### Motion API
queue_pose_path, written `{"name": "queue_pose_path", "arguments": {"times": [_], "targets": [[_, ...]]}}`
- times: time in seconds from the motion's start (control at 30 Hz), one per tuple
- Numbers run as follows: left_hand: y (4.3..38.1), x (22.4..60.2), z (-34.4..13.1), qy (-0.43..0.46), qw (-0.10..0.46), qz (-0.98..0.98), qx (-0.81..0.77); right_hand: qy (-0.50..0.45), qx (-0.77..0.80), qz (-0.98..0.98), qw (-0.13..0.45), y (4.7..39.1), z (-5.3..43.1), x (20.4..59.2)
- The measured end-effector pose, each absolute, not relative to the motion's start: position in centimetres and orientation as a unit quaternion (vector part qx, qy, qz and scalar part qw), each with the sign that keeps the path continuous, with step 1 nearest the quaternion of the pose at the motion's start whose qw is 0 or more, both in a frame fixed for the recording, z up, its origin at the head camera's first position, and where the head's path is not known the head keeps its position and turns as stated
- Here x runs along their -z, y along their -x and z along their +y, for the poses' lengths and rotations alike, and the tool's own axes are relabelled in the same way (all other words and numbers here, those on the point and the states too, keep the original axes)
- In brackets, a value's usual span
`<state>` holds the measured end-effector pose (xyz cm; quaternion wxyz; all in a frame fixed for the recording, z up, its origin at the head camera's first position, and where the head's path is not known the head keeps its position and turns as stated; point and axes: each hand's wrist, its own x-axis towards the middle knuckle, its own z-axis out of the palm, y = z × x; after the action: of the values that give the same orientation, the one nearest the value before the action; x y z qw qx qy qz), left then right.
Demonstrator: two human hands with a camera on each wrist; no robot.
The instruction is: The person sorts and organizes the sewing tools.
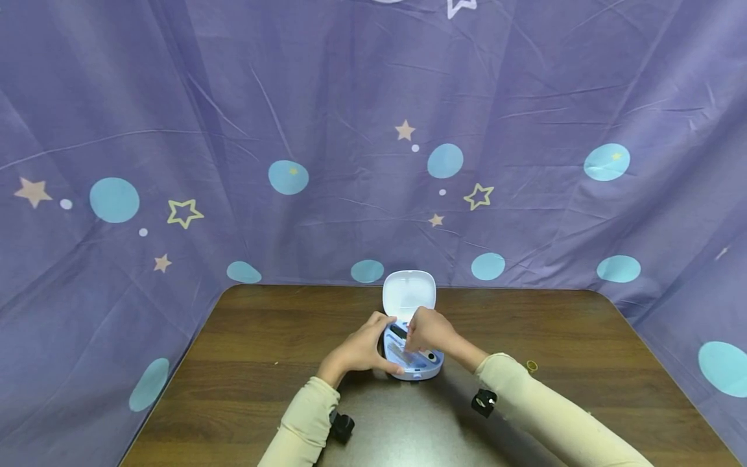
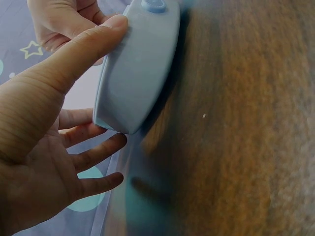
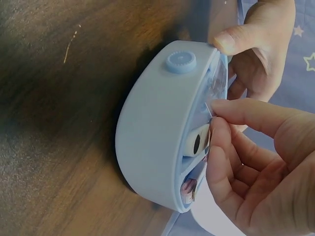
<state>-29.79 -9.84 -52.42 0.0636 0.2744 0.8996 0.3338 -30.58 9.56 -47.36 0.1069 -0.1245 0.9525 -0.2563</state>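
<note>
A light blue sewing-kit case (image 1: 428, 373) stands on the table with its white lid (image 1: 409, 293) raised at the back. My left hand (image 1: 358, 347) holds its left side, thumb on the front rim, fingers spread along the edge. Over the compartments, my right hand (image 1: 430, 329) pinches something thin between thumb and index finger; I cannot tell what it is. Just by those fingertips lies a clear plastic packet (image 3: 216, 84). A white cylinder with a black end (image 3: 196, 144) and coiled thread (image 3: 187, 191) sit in the case. A round blue button (image 3: 181, 62) marks its front wall.
The brown wooden table (image 1: 245, 395) runs back to a purple curtain (image 1: 350, 130) with stars and dots. To the right of the case lies a small gold ring-shaped piece (image 1: 532, 366). Black cameras are strapped at both wrists.
</note>
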Motion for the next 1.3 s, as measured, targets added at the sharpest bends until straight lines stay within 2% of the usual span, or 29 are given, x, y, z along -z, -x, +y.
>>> {"name": "queue_pose_path", "arguments": {"times": [0.17,0.53,0.83,0.93,1.3], "targets": [[29.8,52.4,-9.9,-0.277,0.064,0.897,-0.338,0.130,0.227,0.961,0.085,30.5,9.2,47.5],[29.8,52.7,-10.1,-0.270,0.069,0.900,-0.336,0.149,0.231,0.958,0.079,30.5,8.8,47.7],[29.9,52.8,-10.0,-0.276,0.058,0.899,-0.336,0.274,0.252,0.928,0.026,30.7,8.8,48.3],[29.9,52.9,-10.0,-0.277,0.056,0.898,-0.337,0.291,0.255,0.922,0.014,30.7,8.9,48.3],[30.0,52.9,-10.0,-0.284,0.053,0.896,-0.338,0.319,0.256,0.911,0.057,30.9,9.2,48.3]]}}
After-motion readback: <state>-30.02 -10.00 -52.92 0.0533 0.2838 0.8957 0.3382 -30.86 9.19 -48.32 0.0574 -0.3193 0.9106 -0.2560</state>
